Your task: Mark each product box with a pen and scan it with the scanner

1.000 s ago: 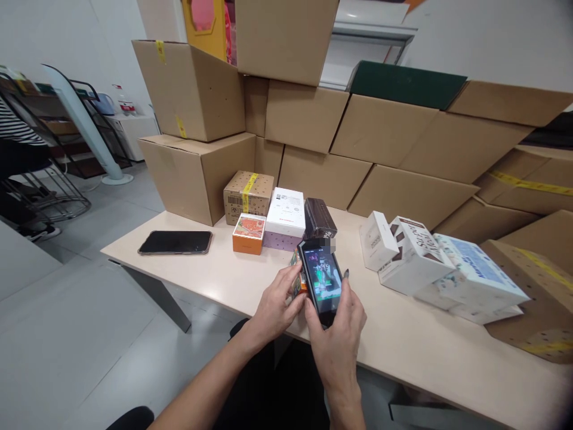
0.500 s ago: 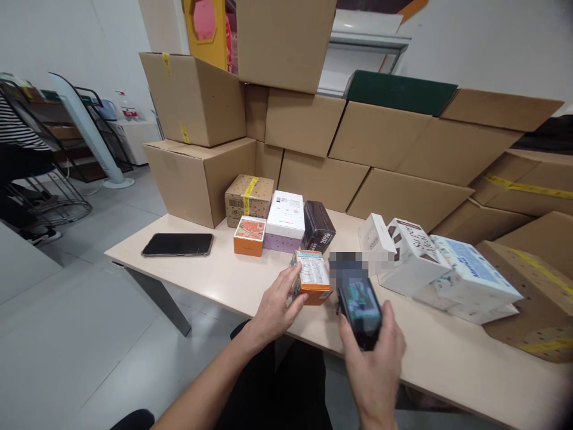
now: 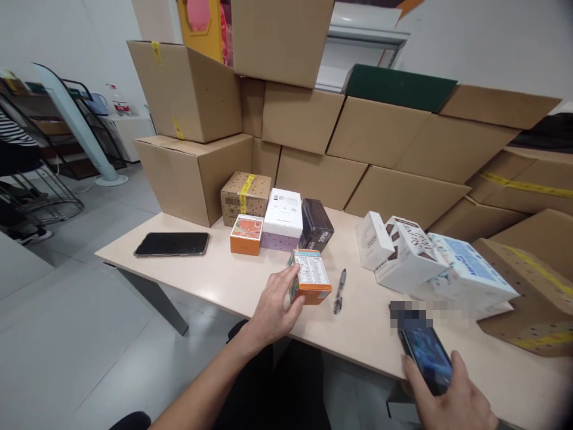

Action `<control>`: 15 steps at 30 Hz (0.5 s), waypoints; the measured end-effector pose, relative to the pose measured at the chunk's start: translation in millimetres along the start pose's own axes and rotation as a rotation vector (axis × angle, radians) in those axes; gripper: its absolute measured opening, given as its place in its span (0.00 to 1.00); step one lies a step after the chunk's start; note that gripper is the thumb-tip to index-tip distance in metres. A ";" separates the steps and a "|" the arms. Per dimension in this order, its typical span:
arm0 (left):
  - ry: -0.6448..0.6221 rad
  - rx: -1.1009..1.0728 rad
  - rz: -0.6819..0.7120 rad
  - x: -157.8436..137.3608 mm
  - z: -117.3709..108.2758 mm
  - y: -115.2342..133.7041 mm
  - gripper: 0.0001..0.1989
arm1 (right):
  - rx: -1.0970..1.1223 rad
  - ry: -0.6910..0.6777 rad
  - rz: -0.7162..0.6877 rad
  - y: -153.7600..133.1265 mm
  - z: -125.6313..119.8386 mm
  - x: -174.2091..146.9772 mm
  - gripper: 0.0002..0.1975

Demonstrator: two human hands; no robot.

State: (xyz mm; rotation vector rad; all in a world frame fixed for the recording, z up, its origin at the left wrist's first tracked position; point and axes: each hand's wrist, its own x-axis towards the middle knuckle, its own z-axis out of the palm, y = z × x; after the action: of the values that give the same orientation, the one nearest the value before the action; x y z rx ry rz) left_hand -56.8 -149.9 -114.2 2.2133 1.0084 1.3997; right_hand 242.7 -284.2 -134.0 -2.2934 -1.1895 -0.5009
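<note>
Evidently the right hand point(image 3: 454, 400) is gripping a probably slick phone's point(image 3: 427, 352) sides near the tabletop's point(image 3: 215, 280) edge, left hand point(image 3: 274, 307) half-curled against a box point(image 3: 312, 278).

The held phone point(image 3: 427, 356) looks glossy, cardboard cartons point(image 3: 165, 179) matt.

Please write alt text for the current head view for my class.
A person's left hand touches an orange box on a table while the right hand holds a phone. A pen lies between the hands, and cartons are stacked behind.
</note>
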 end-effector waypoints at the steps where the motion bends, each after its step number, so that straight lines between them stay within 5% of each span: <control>1: 0.001 -0.009 0.002 0.0 -0.5 0.4 0.35 | 0.002 0.002 0.003 -0.4 1.1 0.5 0.47; 8: -0.028 -0.088 -0.051 -0.9 -2.9 4.6 0.39 | 0.123 0.051 -0.006 -42.0 -8.0 7.4 0.39; 15: -0.028 -0.151 -0.060 -4.1 -2.1 -2.8 0.43 | 0.565 -0.401 -0.240 -164.2 -16.8 4.3 0.39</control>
State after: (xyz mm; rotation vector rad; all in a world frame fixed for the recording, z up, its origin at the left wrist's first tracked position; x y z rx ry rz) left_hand -60.8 -151.1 -117.7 2.0710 0.9197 1.3682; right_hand 107.1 -210.8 -74.8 -1.8098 -1.5656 0.2185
